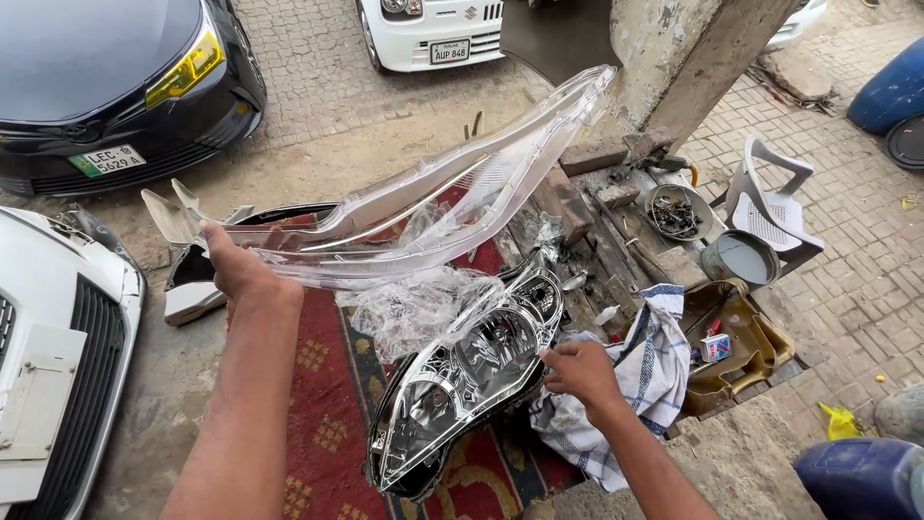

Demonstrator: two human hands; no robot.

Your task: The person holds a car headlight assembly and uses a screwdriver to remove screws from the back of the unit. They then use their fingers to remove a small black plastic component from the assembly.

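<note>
Outside, on dusty brick ground, a red rug [332, 404] lies between parked cars. The left hand [236, 265] is closed around one end of a long clear plastic cover [452, 193] and holds it up in the air. Under it, the right hand [577, 371] pinches the edge of a shiny car headlight [462, 385] that rests on the rug. A checked cloth [645, 376] lies just beside that hand. Crinkly clear wrap [414, 308] sits between the cover and the headlight.
</note>
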